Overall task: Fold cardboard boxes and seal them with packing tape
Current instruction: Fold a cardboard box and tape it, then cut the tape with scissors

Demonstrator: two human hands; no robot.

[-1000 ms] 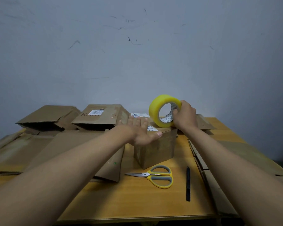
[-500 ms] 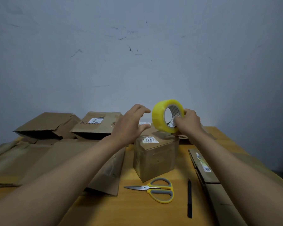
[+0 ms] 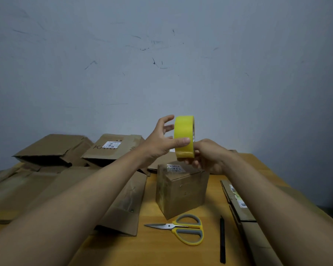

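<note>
Since the earlier frames we've lifted the tape roll (image 3: 184,136) higher off the small box (image 3: 182,191) and turned it: the core hole that faced us is now mostly hidden, and we see the yellow outer band nearly edge-on. The roll is held upright in the air above the box's top, clear of it. Our left hand (image 3: 161,140), which a second ago lay flat on the box top and then hovered beside the roll, now touches the roll: thumb laid across the outer band, other fingers spread and loosely curved behind the roll's left edge. Our right hand (image 3: 208,157) grips the roll from the lower right, fingers curled under its bottom rim. Whether a tape end is peeled free, we can't tell.

The small box stands on the wooden table (image 3: 210,252), flaps closed on top, a white label (image 3: 173,167) near its far edge.

Around it: yellow-and-grey scissors (image 3: 183,228) lie just in front of the box, blades closed and pointing left. A black pen (image 3: 222,239) lies right of the scissors, apart from them. Flattened cardboard (image 3: 121,210) is stacked on the left, partly under our left forearm. Two half-open boxes (image 3: 112,148) sit at the back left against the wall (image 3: 161,64). More flat cardboard (image 3: 238,204) runs along the right edge, partly hidden by our right forearm.
</note>
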